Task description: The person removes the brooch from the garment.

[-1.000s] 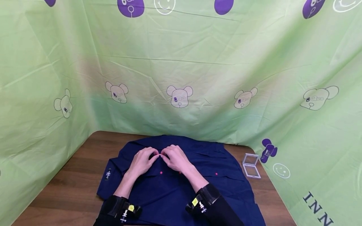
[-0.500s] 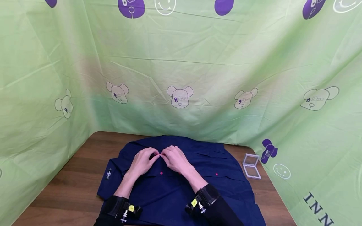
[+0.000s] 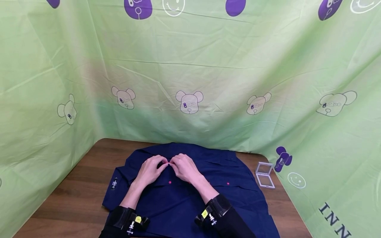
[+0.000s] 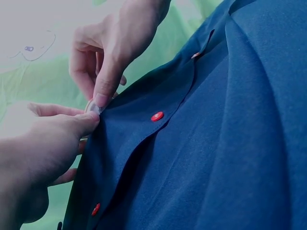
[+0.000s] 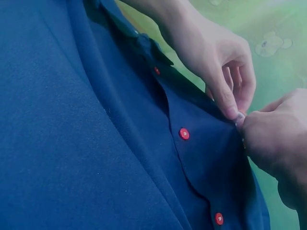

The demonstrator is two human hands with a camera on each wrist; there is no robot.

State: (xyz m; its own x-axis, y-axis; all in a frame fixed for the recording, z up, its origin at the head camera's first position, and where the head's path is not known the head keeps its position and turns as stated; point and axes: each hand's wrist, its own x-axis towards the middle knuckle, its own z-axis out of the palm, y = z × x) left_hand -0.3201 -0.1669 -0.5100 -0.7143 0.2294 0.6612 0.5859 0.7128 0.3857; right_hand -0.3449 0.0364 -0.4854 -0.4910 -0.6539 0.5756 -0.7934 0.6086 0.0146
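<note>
The left hand (image 3: 150, 170) and the right hand (image 3: 184, 168) are meeting above the upper part of a navy shirt (image 3: 178, 205), and both are grasping one small pale piece (image 4: 95, 108). The left hand is pinching its near end between thumb and fingers; the right hand is pinching the other end the same way, so the thumb tips are pointing toward each other. The piece is sitting right at a folded edge of the shirt, and the fingers are hiding most of it, so whether they are also gripping cloth is impossible to tell. Red buttons (image 4: 157, 116) are running in a row along the front strip, just nearer the person than the fingertips. The shirt is lying spread across a brown wooden table (image 3: 68, 185), wrinkling in places, with a pale emblem (image 3: 114, 183) showing on its left part. A clear case (image 3: 264, 175) is lying unfolded on the right side of the table, just beside the shirt. The person is wearing black sleeves (image 3: 238, 223) with straps (image 3: 221, 204) around the wrists. Behind the table a green sheet (image 3: 190, 49) is hanging, displaying bear heads (image 3: 189, 102) and smiley faces (image 3: 296, 179).
</note>
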